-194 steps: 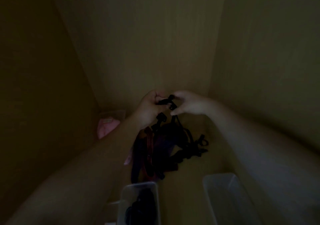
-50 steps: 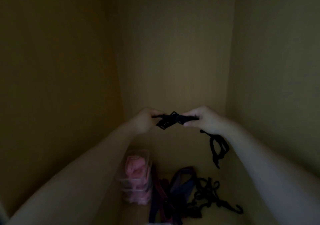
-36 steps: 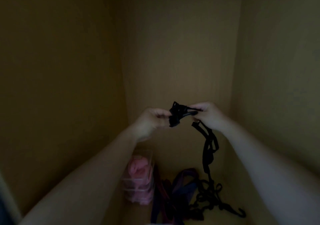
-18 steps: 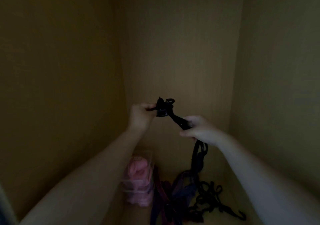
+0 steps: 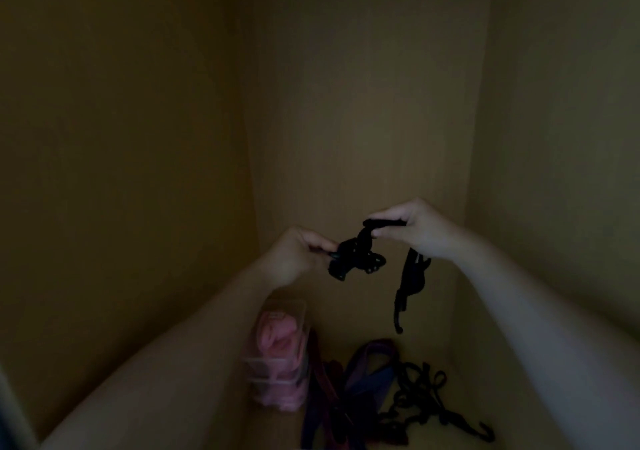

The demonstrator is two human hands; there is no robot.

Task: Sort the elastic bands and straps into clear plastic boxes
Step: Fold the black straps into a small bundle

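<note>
In dim light inside a wooden cupboard, both hands hold one black strap (image 5: pixel 360 252) up in the air. My left hand (image 5: pixel 298 254) pinches its bunched, buckled end. My right hand (image 5: pixel 412 229) pinches the strap a little higher and to the right, and the loose tail (image 5: pixel 407 283) hangs down from that hand, ending in a hook. Below on the cupboard floor lie a heap of purple and dark red straps (image 5: pixel 356 390) and a tangle of black cord with hooks (image 5: pixel 426 401).
A clear plastic box (image 5: pixel 277 356) holding pink bands stands on the floor at the left, beside the strap heap. Wooden walls close in on the left (image 5: pixel 121 172), back (image 5: pixel 363 103) and right (image 5: pixel 561 138).
My right hand has risen and moved right along the strap, gathering it, so the tail is lifted off the floor heap. My left hand dropped slightly with the bunched end.
</note>
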